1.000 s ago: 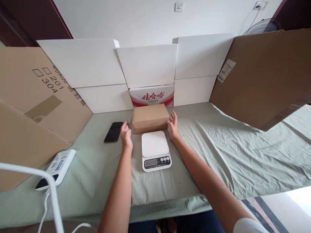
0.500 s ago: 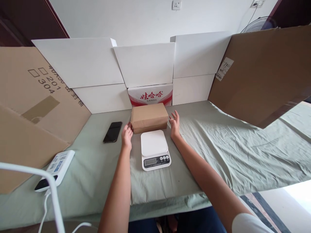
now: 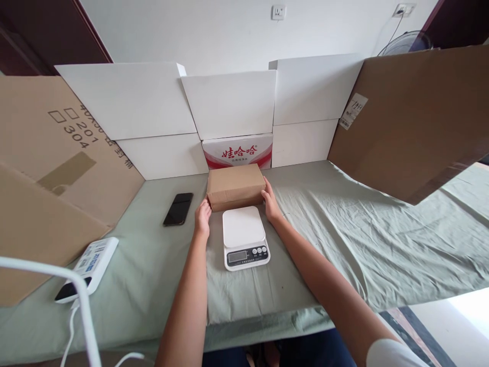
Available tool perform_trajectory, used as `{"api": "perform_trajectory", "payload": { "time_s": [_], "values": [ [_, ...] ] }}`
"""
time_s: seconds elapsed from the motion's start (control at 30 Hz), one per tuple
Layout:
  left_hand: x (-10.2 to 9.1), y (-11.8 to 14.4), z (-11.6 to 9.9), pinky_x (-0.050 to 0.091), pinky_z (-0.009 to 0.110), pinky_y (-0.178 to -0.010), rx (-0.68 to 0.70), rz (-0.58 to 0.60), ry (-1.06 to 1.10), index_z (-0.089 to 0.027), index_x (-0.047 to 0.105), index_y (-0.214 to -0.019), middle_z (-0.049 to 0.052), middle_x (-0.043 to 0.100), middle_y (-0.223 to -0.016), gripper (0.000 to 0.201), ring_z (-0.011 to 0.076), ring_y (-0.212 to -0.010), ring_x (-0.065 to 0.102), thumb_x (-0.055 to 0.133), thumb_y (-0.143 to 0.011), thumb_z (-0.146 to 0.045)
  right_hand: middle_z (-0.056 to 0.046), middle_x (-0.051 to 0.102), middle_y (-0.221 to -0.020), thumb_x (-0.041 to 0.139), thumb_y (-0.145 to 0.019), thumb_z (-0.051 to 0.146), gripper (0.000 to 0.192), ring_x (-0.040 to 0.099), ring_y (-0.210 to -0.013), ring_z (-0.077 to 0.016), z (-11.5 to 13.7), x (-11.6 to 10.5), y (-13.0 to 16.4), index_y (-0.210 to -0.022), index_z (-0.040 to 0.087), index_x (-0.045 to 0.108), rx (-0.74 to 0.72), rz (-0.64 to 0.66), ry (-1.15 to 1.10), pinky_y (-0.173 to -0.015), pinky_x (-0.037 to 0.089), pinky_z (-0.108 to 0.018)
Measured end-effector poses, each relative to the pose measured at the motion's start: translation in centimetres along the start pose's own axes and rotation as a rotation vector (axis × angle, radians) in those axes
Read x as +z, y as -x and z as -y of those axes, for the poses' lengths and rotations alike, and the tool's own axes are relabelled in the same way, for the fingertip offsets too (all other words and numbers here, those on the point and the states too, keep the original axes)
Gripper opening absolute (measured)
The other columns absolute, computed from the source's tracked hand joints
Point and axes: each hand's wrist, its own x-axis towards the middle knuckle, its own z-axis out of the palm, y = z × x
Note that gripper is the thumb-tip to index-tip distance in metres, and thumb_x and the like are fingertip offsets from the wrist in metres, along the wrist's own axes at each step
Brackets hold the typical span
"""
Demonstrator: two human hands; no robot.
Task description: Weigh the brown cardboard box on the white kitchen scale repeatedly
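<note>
A small brown cardboard box [image 3: 236, 183] rests on the green cloth, right behind a white digital kitchen scale [image 3: 244, 237]. My left hand [image 3: 202, 216] is at the box's left end, its fingers curled against the lower front corner. On the opposite end my right hand [image 3: 270, 200] presses its thumb and fingers to the side. Between them the two hands grip the box. The scale's weighing plate is bare and its display looks blank.
Left of the box lies a black phone [image 3: 178, 209]. A white power strip [image 3: 89, 267] with a cable sits at the left front. White boxes [image 3: 229, 104] stand along the back, with large cardboard boxes [image 3: 405, 122] at both sides.
My right hand has moved left from beside the box and closed onto its right end. The left hand stays at the left end. The box has hardly moved.
</note>
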Motion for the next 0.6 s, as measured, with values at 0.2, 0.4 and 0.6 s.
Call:
{"api": "perform_trajectory", "payload": {
  "time_s": [0.2,0.4,0.6],
  "values": [
    [0.1,0.1,-0.6,0.037,0.040,-0.118,0.060,-0.022,0.010,-0.018,0.071,-0.126,0.013,0.060,-0.146,0.048,0.0261,-0.142,0.051,0.061,-0.083,-0.038,-0.004,0.039,-0.165,0.046,-0.095,0.063,0.072,0.026,-0.158,-0.0268,0.6,0.0,0.4,-0.156,0.026,0.037,-0.069,0.004,0.037,-0.131,0.020,-0.047],
    [0.3,3.5,-2.2,0.035,0.041,-0.120,0.244,0.041,-0.031,-0.020,0.069,-0.131,0.010,0.062,-0.144,0.053,0.0286,-0.144,0.048,0.065,-0.083,-0.042,-0.004,0.031,-0.169,0.047,-0.094,0.067,0.076,0.023,-0.159,-0.0280,2.5,-0.4,1.8,-0.158,0.028,0.033,-0.134,-0.038,0.079,-0.130,0.024,-0.047],
    [-1.4,10.5,-1.7,0.035,0.044,-0.121,0.327,0.061,-0.112,-0.020,0.062,-0.141,0.011,0.061,-0.146,0.060,0.0321,-0.145,0.046,0.063,-0.086,-0.045,-0.003,0.032,-0.168,0.045,-0.098,0.062,0.070,0.031,-0.155,-0.0295,4.6,-3.2,7.0,-0.160,0.034,0.028,-0.209,0.000,0.181,-0.129,0.025,-0.053]
  ]
}}
